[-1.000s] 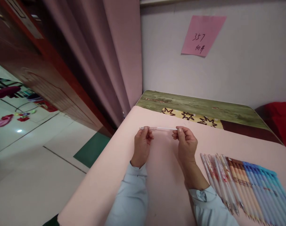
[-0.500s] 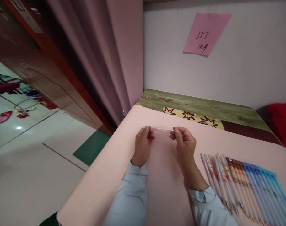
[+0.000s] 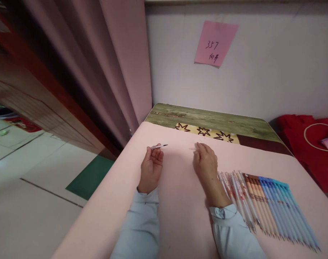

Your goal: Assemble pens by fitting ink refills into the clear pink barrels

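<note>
Between the thumb and fingers of my left hand (image 3: 151, 169) is a slim white pen (image 3: 160, 146), its dark pointed tip facing right. The other end of the pen is hidden in the fingers. My right hand (image 3: 206, 162) pinches a small see-through piece (image 3: 192, 148), which looks like a clear cap; most of it is covered by the fingers. A gap separates the two hands, both held over the pink tabletop (image 3: 177, 201). Right of my right forearm, pens lie side by side: clear ones with red patterns (image 3: 235, 189), orange-brown ones (image 3: 261, 203) and blue ones (image 3: 281, 205).
A green wood-patterned strip (image 3: 207, 117) and a yellow band with dark star shapes (image 3: 203, 131) run along the table's back. Behind is a wall with a pink note (image 3: 216, 43). Red cloth (image 3: 301, 144) lies at right; a curtain (image 3: 120, 54) and wooden door (image 3: 45, 82) stand left.
The white pen, earlier stretched between both hands, has come apart: my left hand keeps the dark-tipped part, my right hand the clear piece. The camera view has shifted to the right.
</note>
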Tool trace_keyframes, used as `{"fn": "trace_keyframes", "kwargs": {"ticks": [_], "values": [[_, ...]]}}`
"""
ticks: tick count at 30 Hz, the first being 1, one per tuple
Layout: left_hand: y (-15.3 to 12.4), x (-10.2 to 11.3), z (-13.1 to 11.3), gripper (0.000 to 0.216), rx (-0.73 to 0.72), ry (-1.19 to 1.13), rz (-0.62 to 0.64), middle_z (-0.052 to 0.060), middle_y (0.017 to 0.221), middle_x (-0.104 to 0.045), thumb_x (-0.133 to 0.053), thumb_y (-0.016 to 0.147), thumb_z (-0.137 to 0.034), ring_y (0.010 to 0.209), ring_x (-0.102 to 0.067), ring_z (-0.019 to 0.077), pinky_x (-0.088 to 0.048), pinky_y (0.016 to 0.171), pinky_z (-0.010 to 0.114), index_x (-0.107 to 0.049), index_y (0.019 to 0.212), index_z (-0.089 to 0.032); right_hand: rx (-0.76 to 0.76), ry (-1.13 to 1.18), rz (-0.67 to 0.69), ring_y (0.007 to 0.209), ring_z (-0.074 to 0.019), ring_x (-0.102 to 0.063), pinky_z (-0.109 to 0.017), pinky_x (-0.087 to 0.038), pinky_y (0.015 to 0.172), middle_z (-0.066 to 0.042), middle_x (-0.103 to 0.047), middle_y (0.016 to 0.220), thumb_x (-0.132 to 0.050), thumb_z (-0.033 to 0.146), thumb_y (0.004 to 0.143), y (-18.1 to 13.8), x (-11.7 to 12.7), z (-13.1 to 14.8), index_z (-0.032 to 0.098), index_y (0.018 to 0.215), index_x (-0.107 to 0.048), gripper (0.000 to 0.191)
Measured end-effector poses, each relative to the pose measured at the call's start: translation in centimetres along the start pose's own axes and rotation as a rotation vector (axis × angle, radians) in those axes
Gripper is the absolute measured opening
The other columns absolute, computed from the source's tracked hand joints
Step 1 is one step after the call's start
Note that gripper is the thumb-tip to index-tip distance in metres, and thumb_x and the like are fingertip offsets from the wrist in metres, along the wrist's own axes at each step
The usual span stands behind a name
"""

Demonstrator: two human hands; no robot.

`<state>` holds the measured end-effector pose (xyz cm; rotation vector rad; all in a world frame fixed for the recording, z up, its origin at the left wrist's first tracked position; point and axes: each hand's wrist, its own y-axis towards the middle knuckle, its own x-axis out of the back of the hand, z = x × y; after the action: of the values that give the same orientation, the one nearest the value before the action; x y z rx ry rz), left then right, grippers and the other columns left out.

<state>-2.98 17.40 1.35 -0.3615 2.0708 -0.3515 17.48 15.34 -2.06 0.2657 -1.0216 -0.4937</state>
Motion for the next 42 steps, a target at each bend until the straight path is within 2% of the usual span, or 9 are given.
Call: {"fn": "trace_keyframes", "kwargs": {"ticks": [4, 8, 10, 13, 16, 20, 25, 33, 42], "values": [[-0.2, -0.1, 0.0, 0.032, -0.011, 0.019, 0.012, 0.002, 0.076, -0.071, -0.048, 0.102, -0.028, 0.059, -0.063, 0.0037, -0.056, 0.063, 0.014, -0.068, 0.084, -0.012, 0.019, -0.120, 0.085, 0.106, -0.0274, -0.056, -0.039, -0.037, 0.091, -0.012, -0.068, 0.116, -0.052, 0.021, 0.091, -0.3, -0.3, -0.3, 0.020, 0.123, -0.069, 0.036], [-0.2, 0.0, 0.4, 0.026, -0.013, 0.095, 0.059, 0.006, 0.081, -0.073, -0.056, 0.098, -0.031, 0.063, -0.067, 0.0079, -0.059, 0.069, 0.021, -0.066, 0.082, -0.013, -0.032, -0.147, 0.036, 0.093, -0.0267, -0.056, -0.038, -0.036, 0.083, -0.011, -0.070, 0.100, -0.058, 0.024, 0.088, -0.2, 0.1, 0.2, 0.020, 0.094, -0.074, 0.018], [-0.3, 0.2, 0.7, 0.024, -0.031, 0.129, 0.086, 0.007, 0.083, -0.074, -0.059, 0.095, -0.033, 0.067, -0.069, 0.0107, -0.060, 0.072, 0.025, -0.064, 0.082, -0.013, -0.051, -0.107, 0.003, 0.088, -0.0254, -0.057, -0.036, -0.036, 0.079, -0.011, -0.070, 0.095, -0.058, 0.028, 0.089, -0.2, 0.4, 0.7, 0.019, 0.090, -0.072, 0.017], [-0.3, 0.5, 0.9, 0.024, -0.102, 0.193, 0.103, 0.009, 0.086, -0.075, -0.061, 0.093, -0.037, 0.068, -0.070, 0.0134, -0.060, 0.073, 0.029, -0.062, 0.086, -0.014, -0.094, 0.146, -0.026, 0.076, -0.0200, -0.059, -0.031, -0.039, 0.072, -0.007, -0.071, 0.087, -0.056, 0.039, 0.093, -0.3, 0.8, 1.7, 0.019, 0.095, -0.070, 0.024], [-0.3, 0.7, 0.9, 0.026, -0.191, 0.245, 0.067, 0.009, 0.085, -0.075, -0.060, 0.092, -0.041, 0.068, -0.071, 0.0146, -0.059, 0.072, 0.032, -0.059, 0.088, -0.015, -0.083, 0.480, 0.039, 0.067, -0.0158, -0.059, -0.027, -0.043, 0.065, -0.003, -0.070, 0.078, -0.062, 0.044, 0.089, -0.4, 1.1, 2.7, 0.020, 0.095, -0.069, 0.026], [-0.2, 1.0, 0.8, 0.032, -0.265, 0.291, 0.042, 0.008, 0.083, -0.074, -0.063, 0.088, -0.047, 0.068, -0.070, 0.0149, -0.058, 0.073, 0.033, -0.057, 0.088, -0.015, -0.008, 0.640, 0.064, 0.075, -0.0166, -0.063, -0.028, -0.049, 0.071, -0.004, -0.071, 0.086, -0.067, 0.038, 0.082, -0.3, 1.4, 3.5, 0.019, 0.090, -0.071, 0.021], [-0.2, 0.9, 0.8, 0.035, -0.289, 0.323, 0.043, 0.008, 0.084, -0.074, -0.064, 0.086, -0.050, 0.068, -0.070, 0.0148, -0.058, 0.074, 0.034, -0.057, 0.088, -0.015, 0.004, 0.629, 0.112, 0.071, -0.0163, -0.063, -0.027, -0.050, 0.062, -0.005, -0.071, 0.091, -0.067, 0.037, 0.081, -0.3, 1.7, 4.0, 0.021, 0.090, -0.072, 0.019], [-0.7, 0.4, 1.3, 0.036, -0.273, 0.360, 0.047, 0.008, 0.083, -0.073, -0.065, 0.086, -0.050, 0.068, -0.070, 0.0154, -0.059, 0.072, 0.033, -0.057, 0.088, -0.015, 0.070, 0.628, 0.124, 0.076, -0.0171, -0.065, -0.029, -0.053, 0.068, -0.005, -0.072, 0.090, -0.068, 0.034, 0.083, -0.5, 1.3, 4.4, 0.021, 0.092, -0.072, 0.017], [-0.7, 0.4, 1.3, 0.038, -0.283, 0.364, 0.058, 0.008, 0.083, -0.073, -0.065, 0.085, -0.052, 0.067, -0.070, 0.0157, -0.059, 0.072, 0.034, -0.056, 0.089, -0.015, 0.042, 0.621, 0.111, 0.073, -0.0164, -0.064, -0.029, -0.053, 0.068, -0.004, -0.071, 0.088, -0.068, 0.033, 0.082, -0.5, 1.4, 4.4, 0.021, 0.091, -0.071, 0.016]]}}
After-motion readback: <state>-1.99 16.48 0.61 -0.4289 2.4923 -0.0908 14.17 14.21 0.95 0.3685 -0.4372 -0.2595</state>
